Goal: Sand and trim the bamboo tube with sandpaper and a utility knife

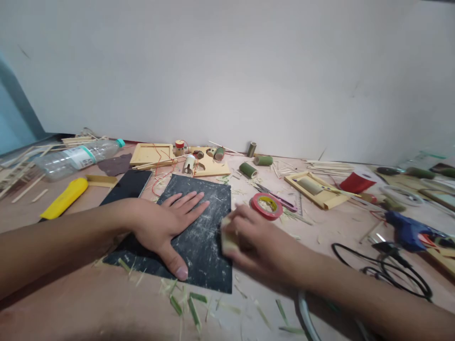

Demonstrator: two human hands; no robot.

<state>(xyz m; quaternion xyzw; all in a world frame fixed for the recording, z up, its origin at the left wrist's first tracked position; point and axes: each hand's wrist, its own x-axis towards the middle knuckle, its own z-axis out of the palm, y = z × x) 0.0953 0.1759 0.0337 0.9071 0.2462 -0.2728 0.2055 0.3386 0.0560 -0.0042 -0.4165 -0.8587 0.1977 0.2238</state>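
Observation:
My left hand (167, 225) lies flat with fingers spread on a black sheet of sandpaper (209, 208), which is streaked with pale dust. At the right edge of that sheet, my right hand (252, 237) is closed around a pale piece of bamboo (229, 239). The hand and the bamboo are smeared by motion, and the fingers hide part of the piece. Just beyond the right hand lies a roll of red tape (266, 206), with purple-handled scissors (280, 199) beside it.
Green bamboo shavings (194, 310) litter the front. A yellow cutter (67, 199) and a plastic bottle (81, 156) lie left. Behind are wooden frames (152, 154) and bamboo tubes (248, 170). A blue glue gun (405, 229) and black cable (384, 270) are at right.

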